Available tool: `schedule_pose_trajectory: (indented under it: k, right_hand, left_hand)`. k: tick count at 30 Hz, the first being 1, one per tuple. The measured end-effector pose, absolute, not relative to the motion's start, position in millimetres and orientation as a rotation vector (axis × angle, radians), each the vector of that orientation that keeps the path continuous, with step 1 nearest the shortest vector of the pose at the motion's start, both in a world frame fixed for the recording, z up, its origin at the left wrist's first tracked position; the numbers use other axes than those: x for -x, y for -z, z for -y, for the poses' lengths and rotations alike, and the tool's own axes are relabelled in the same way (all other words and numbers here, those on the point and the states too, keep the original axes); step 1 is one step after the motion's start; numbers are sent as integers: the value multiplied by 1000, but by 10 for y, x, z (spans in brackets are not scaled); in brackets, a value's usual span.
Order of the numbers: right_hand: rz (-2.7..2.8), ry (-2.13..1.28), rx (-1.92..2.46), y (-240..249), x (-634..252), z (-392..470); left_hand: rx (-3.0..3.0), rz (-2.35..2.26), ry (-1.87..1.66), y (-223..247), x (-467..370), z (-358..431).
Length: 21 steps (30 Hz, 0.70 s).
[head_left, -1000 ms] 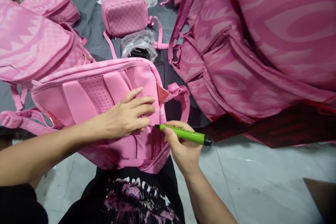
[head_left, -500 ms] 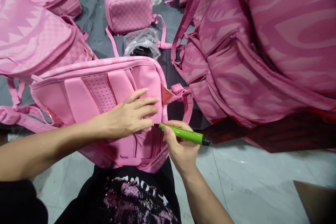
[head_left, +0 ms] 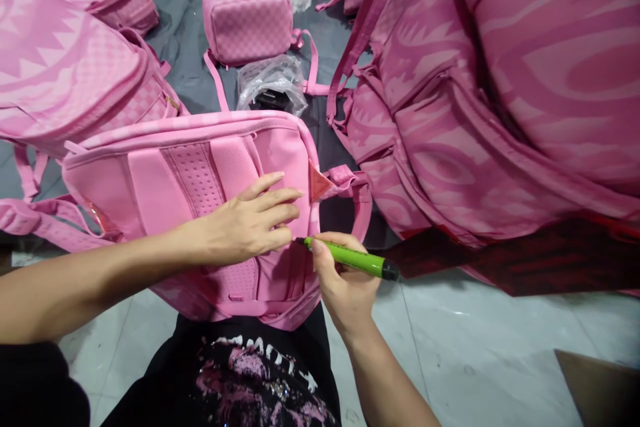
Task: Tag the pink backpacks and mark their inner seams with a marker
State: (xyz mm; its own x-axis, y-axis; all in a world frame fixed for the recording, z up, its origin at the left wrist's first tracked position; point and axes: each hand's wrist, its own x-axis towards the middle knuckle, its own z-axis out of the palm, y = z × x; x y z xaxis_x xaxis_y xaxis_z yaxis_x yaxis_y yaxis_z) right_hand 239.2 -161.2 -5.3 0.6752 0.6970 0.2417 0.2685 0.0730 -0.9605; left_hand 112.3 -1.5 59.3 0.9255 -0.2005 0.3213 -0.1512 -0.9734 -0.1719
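Observation:
A pink backpack (head_left: 150, 190) lies in front of me with its padded back side facing up, partly over my lap. My left hand (head_left: 257, 223) rests on it palm down, fingers spread and holding nothing. In my right hand (head_left: 345, 273) is a green marker (head_left: 353, 257) with a black end, gripped between thumb and fingers. The marker's dark tip points left and meets the pink fabric beside my left fingertips. What lies right under the tip is too small to make out. A red triangular patch (head_left: 320, 183) shows at the backpack's right edge.
Large pink backpacks (head_left: 440, 113) are piled on the right, and another patterned one (head_left: 65, 73) lies at the left. Behind, a checkered pink bag (head_left: 250, 20) and a clear plastic bag (head_left: 273, 83) with dark contents sit on the grey cloth (head_left: 175, 13). Tiled floor (head_left: 460, 347) shows below.
The view has shifted slightly. Both hands stay in nearly the same place on the backpack, and the marker remains in my right hand with its tip at the fabric.

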Motion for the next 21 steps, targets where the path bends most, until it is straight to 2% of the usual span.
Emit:
schedule_pose_trajectory:
  k: [21]
  right_hand:
    - [902, -342, 1545, 32, -2396, 1597]
  left_hand:
    - [2867, -225, 432, -692, -1095, 69]
